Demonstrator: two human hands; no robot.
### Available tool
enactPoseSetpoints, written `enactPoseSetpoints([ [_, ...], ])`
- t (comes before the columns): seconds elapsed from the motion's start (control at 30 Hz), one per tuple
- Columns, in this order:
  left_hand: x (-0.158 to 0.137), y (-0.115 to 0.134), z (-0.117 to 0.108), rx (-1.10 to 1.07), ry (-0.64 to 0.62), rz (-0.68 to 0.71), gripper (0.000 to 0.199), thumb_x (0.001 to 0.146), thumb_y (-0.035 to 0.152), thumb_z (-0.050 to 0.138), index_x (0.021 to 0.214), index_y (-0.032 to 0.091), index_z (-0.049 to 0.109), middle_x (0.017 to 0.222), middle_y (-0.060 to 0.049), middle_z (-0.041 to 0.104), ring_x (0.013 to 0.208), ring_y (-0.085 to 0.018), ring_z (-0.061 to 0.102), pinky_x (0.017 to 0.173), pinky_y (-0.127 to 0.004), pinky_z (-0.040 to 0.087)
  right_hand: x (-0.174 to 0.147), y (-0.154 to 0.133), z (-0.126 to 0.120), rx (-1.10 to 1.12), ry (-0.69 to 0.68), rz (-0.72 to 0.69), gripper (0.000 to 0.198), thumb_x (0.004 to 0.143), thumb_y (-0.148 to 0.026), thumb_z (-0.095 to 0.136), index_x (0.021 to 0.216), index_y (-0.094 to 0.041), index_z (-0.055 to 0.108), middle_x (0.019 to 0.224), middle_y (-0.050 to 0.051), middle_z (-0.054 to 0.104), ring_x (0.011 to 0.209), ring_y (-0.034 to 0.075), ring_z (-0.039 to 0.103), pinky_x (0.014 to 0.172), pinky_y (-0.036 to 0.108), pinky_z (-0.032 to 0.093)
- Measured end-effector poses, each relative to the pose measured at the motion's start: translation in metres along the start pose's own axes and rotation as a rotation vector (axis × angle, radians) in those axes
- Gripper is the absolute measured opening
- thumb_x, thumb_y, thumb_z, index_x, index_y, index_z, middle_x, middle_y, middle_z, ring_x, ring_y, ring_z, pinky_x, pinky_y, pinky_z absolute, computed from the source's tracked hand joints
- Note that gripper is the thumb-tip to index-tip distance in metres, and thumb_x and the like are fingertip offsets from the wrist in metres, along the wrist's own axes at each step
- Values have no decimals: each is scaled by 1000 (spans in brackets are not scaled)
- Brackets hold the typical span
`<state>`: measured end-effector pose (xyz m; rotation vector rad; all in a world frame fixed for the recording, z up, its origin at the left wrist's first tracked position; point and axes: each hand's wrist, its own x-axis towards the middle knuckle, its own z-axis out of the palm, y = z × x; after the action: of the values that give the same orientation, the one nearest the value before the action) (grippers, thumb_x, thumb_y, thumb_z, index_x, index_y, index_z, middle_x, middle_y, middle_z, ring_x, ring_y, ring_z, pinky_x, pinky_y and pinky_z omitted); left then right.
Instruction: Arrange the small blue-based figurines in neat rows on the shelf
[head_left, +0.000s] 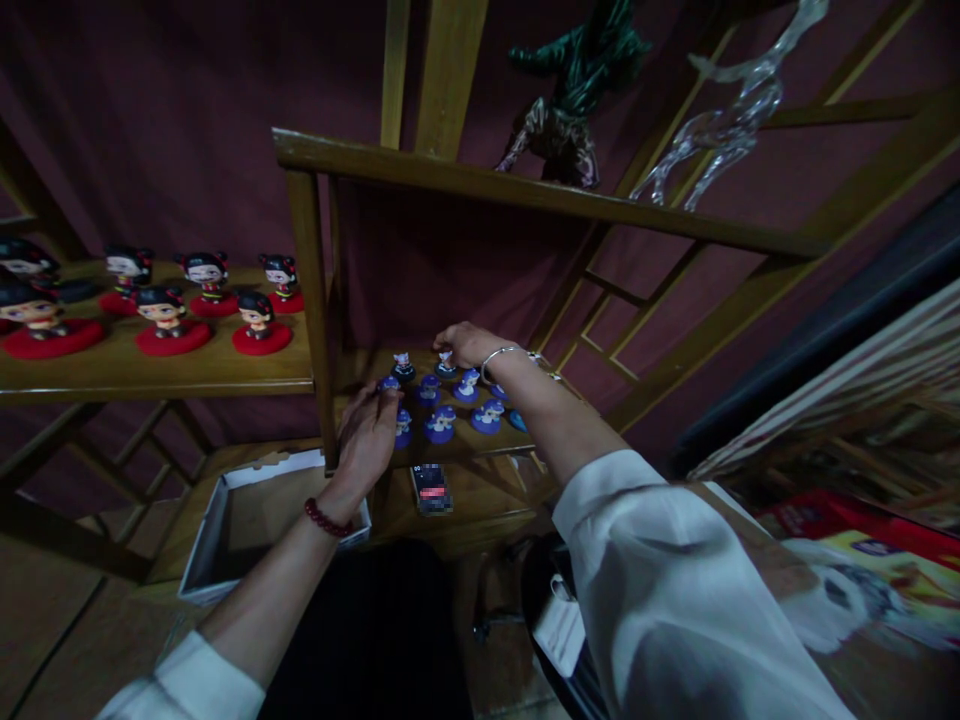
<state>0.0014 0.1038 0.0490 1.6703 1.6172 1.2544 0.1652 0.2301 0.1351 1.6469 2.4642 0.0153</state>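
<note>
My left hand [367, 432], a dark red bead bracelet at its wrist, is at the left end of the small shelf. Its bent fingers are closed about a small purple figurine [388, 384] in the second row. My right hand [471, 346], with a silver bangle, reaches over the shelf to the back row. Its fingers curl down at a cat-like figurine [445, 362] on a black base; the grip is partly hidden. A similar black-based figurine [403, 366] stands between the hands. Several purple-based figurines, such as a white-and-purple one [440, 425], stand in front. My right forearm hides some.
Black-haired figurines on red bases [171, 320] line the left shelf. A shallow white box [217, 520] and a phone [432, 490] lie on the lower board. Above, a wooden ledge [450, 178] bears a green statue [574, 90] and a clear deer-like figure [731, 115].
</note>
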Motion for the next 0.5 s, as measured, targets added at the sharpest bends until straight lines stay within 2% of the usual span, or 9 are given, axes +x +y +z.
enactPoseSetpoints([
  [0.13, 0, -1, 0, -13, 1, -4, 44, 92, 39, 28, 96, 18, 67, 120, -8, 60, 120, -20, 46, 106, -37, 30, 3, -2, 8, -27, -29, 26, 46, 72, -13, 66, 117, -23, 61, 119, 4, 63, 107, 16, 59, 81, 18, 42],
  [0.5, 1, 1, 0, -4, 8, 39, 43, 91, 36, 28, 90, 18, 67, 109, -8, 65, 112, -22, 51, 103, -39, 33, 6, -11, 8, -19, -8, 79, 31, 72, -15, 65, 101, -24, 68, 107, 4, 68, 94, 16, 64, 67, 18, 42],
])
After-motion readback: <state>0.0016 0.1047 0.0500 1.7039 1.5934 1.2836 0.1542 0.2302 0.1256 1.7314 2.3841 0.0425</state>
